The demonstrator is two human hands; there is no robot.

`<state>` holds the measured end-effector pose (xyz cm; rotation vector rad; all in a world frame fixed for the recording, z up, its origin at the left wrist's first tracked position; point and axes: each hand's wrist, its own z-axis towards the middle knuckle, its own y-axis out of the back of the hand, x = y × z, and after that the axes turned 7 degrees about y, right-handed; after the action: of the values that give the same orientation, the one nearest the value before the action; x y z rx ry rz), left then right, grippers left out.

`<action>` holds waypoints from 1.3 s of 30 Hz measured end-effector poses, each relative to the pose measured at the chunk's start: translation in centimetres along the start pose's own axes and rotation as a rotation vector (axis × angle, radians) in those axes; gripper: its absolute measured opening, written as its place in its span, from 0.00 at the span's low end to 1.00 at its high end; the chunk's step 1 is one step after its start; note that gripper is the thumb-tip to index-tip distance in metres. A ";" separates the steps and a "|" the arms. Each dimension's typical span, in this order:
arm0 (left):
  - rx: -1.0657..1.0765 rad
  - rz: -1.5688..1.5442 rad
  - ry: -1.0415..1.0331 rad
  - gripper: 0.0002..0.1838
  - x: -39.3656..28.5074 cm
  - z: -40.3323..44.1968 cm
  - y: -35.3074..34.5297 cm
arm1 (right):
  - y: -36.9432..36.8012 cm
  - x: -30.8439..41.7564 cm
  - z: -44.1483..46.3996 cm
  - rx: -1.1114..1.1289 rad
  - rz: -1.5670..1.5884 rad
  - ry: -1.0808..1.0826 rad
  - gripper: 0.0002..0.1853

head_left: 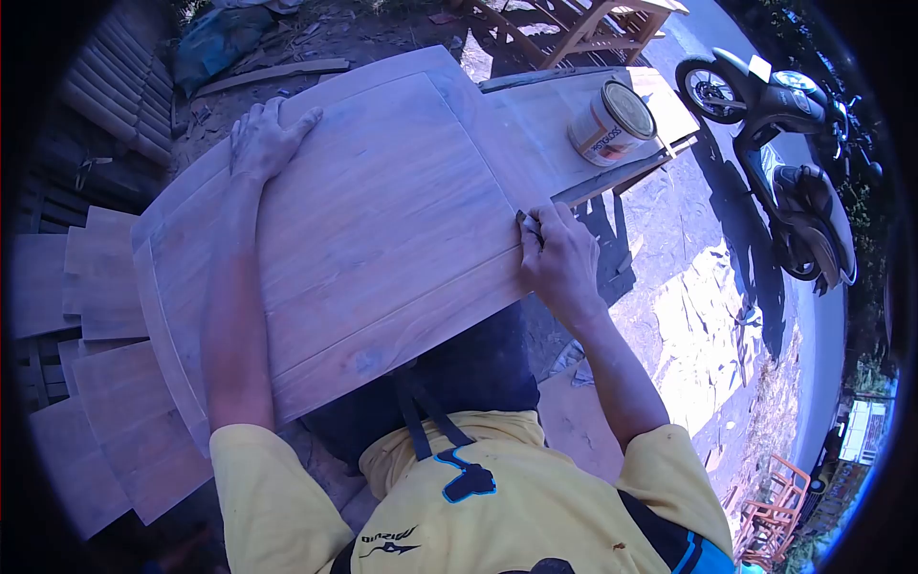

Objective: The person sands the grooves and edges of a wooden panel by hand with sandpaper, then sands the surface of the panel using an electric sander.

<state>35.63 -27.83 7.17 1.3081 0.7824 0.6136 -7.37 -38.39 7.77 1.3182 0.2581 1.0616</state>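
One wooden panel (382, 225), left hand (266, 143) spread at far edge, right hand (559, 251) — pinching dark piece (522, 218) — at right edge, well apart

Boards (134, 411) lie left of the panel (382, 220), a can (602, 129) to its right, a motorbike (808, 191) farther right.

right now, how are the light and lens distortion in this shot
Head view: harsh sun bleaches patches of the ground at right; head view: a hard shadow lies beside the motorbike; head view: the wide lens seems to bow the board, with black corners.
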 end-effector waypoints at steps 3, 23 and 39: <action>-0.073 -0.038 -0.048 0.53 0.4 0.1 -0.6 | -2.2 0.1 3.0 -0.064 0.033 0.040 0.09; -0.100 -0.092 -0.040 0.52 0.0 -0.5 -0.2 | -8.1 0.8 18.1 -0.008 -0.071 0.200 0.14; -0.128 -0.121 -0.046 0.48 -0.4 -1.3 0.4 | -10.8 1.4 23.6 -0.034 -0.037 0.182 0.14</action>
<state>34.38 -27.26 7.49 1.1453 0.7658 0.5262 15.01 -51.59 5.95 1.1831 0.3976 1.1513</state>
